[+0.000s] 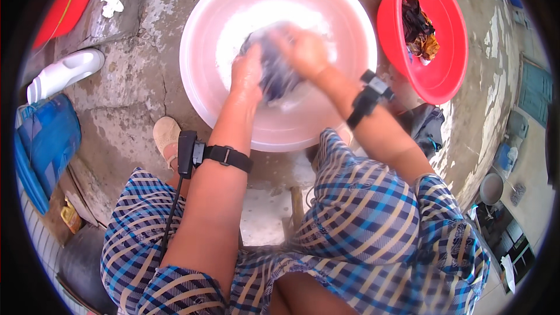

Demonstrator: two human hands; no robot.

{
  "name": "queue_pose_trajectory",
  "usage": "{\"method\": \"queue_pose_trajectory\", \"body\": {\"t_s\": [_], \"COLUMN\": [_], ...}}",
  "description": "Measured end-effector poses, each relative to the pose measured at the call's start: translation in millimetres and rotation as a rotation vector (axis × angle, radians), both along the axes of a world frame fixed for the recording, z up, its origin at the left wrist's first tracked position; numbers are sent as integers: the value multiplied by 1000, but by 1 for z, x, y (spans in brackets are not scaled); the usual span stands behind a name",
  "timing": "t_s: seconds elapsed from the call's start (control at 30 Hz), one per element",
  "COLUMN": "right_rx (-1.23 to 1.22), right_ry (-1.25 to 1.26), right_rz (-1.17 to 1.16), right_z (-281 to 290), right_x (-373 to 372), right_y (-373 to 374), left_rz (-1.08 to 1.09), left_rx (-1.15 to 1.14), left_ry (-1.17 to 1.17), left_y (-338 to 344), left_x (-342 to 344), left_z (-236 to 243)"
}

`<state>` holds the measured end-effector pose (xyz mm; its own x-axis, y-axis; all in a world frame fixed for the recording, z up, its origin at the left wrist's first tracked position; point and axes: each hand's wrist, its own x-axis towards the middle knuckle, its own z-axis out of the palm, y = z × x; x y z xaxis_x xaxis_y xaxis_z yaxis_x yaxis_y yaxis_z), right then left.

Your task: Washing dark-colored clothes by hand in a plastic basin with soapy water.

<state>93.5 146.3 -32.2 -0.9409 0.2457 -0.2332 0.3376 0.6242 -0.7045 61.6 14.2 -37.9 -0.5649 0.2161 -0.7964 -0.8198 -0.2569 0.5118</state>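
Observation:
A wet, dark blue-grey cloth (279, 76) is in the middle of a large pale pink-white basin (198, 102) with whitish suds and water. My left hand (247, 71) is closed on the cloth's left side. Against its upper right side is my right hand (308, 53), blurred by motion, so its grip on the cloth is unclear. The cloth is smeared too, and I cannot make out what kind of garment it is. Both forearms reach over the basin's near rim, each with a black strap and a small device at the wrist.
A red basin (446, 76) with dark and orange-brown clothes (421, 32) stands at the right. To the left are a white plastic bottle (70, 73) lying on its side, a blue plastic item (55, 134) and a red container (69, 6). A black bag-like item (426, 128) lies below the red basin.

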Motion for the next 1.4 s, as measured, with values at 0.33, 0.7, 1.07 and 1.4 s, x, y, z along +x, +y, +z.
{"method": "queue_pose_trajectory", "body": {"t_s": [0.33, 0.7, 1.07, 1.4], "right_rx": [-28, -101, -438, -203], "right_ry": [-51, -158, -315, -169], "right_rz": [64, -146, 259, -254], "right_z": [-58, 8, -8, -17], "right_x": [17, -8, 10, -17], "right_y": [11, 6, -30, 40], "left_rz": [-183, -9, -124, 17], "left_rx": [-149, -91, -94, 77], "left_ry": [-86, 58, -244, 42], "left_y": [-30, -7, -42, -4], "left_x": [16, 4, -3, -4], "left_z": [-28, 0, -9, 13]}}
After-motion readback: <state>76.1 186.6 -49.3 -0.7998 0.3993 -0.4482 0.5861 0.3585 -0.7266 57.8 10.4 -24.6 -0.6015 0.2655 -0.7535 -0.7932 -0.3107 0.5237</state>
